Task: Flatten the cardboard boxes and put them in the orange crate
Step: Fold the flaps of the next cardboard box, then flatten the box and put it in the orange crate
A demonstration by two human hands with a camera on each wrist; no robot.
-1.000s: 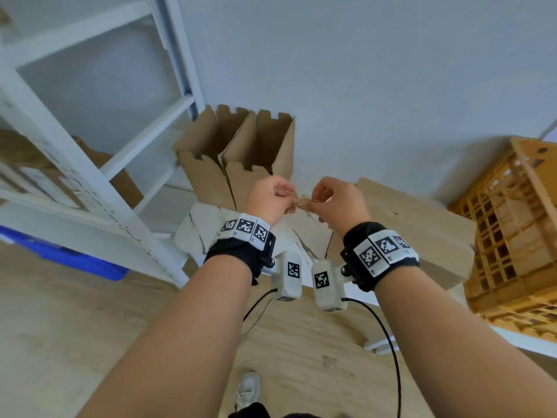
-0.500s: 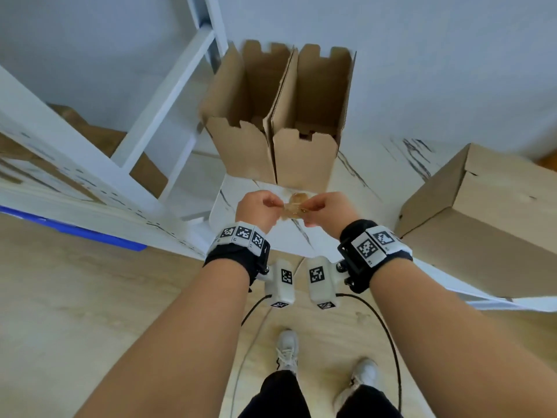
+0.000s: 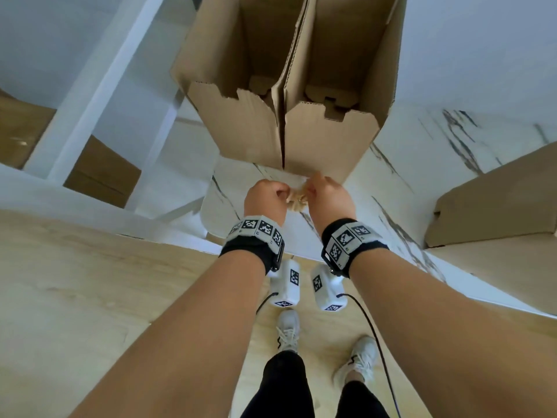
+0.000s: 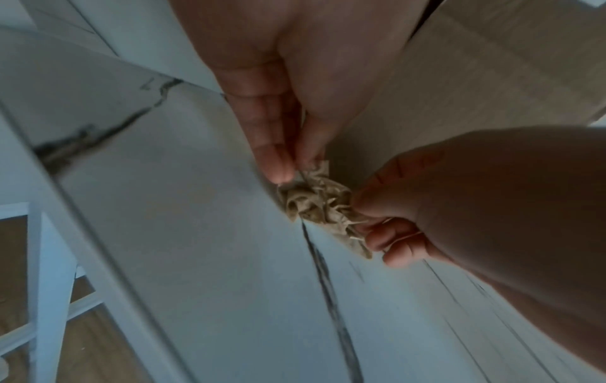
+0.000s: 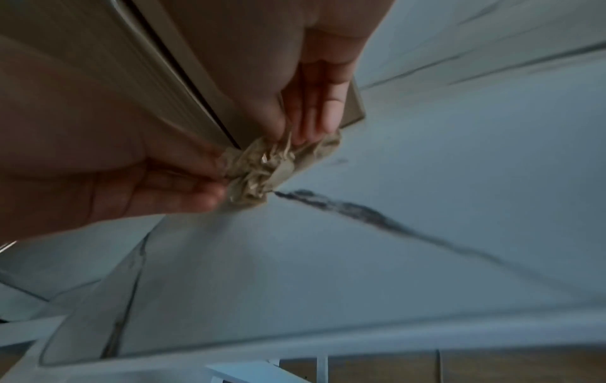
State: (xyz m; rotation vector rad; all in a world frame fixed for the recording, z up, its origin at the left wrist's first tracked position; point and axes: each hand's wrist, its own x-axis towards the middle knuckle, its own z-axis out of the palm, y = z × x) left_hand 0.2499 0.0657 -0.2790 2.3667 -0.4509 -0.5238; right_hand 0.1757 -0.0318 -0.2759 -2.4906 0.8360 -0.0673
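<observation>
An open cardboard box (image 3: 289, 86) stands upright on the white marbled table (image 3: 407, 164), its top flaps raised. Just in front of its lower edge, both hands hold one crumpled wad of brown tape (image 3: 297, 199) above the table. My left hand (image 3: 283, 194) pinches the wad's left side, seen close in the left wrist view on the wad (image 4: 318, 204). My right hand (image 3: 310, 191) pinches its right side with the fingers (image 5: 305, 124) curled onto the wad (image 5: 269, 165). The orange crate is out of view.
A second, closed cardboard box (image 3: 497, 206) lies on the table at the right. A white shelf frame (image 3: 99, 86) stands at the left with more cardboard (image 3: 102, 173) on it. Wooden floor (image 3: 90, 297) and the person's shoes lie below.
The view has tipped downward and closer to the open box, and the orange crate has left the picture. Both hands kept pinching the wad, crumpling it smaller.
</observation>
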